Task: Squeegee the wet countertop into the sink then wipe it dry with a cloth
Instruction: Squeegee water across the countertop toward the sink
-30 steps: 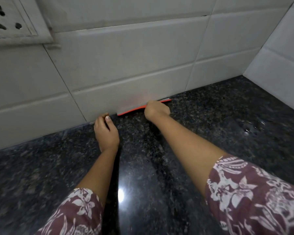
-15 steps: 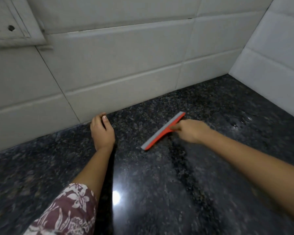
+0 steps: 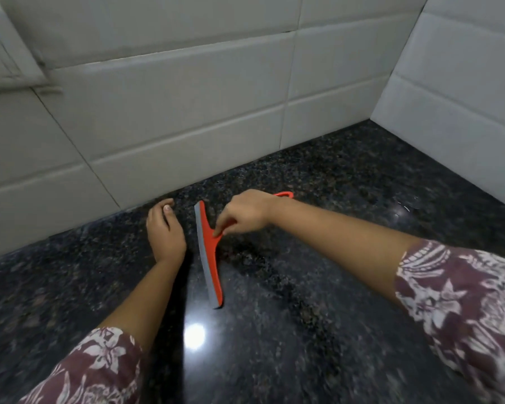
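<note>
The right hand (image 3: 247, 212) reached in from the right and gripped the squeegee (image 3: 209, 252) at its handle, where the handle met the blade. Its fingers (image 3: 220, 228) were curled down and pinched together on the orange plastic, closed on it rather than spread. The looped end of the handle showed just behind the wrist. The blade ran from a point just beyond the fingers toward the person, its grey rubber edge turned to the left and resting on the dark speckled table (image 3: 318, 330).

The left hand (image 3: 165, 233) lay just left of the blade, apart from it, palm down on the table. Its fingers (image 3: 164, 207) were loosely curled with the tips at the foot of the wall (image 3: 187, 112), and they held nothing.

A streak of water (image 3: 274, 275) trailed across the stone to the right of the blade, below the right fingers. A few droplets (image 3: 403, 207) glinted well to the right of them, near the corner of the tiled walls. A lamp's reflection (image 3: 194, 335) shone on the table just past the near tip of the blade. Both forearms wore floral sleeves (image 3: 464, 301). A socket plate (image 3: 0, 65) sat on the wall far to the left of both hands.
</note>
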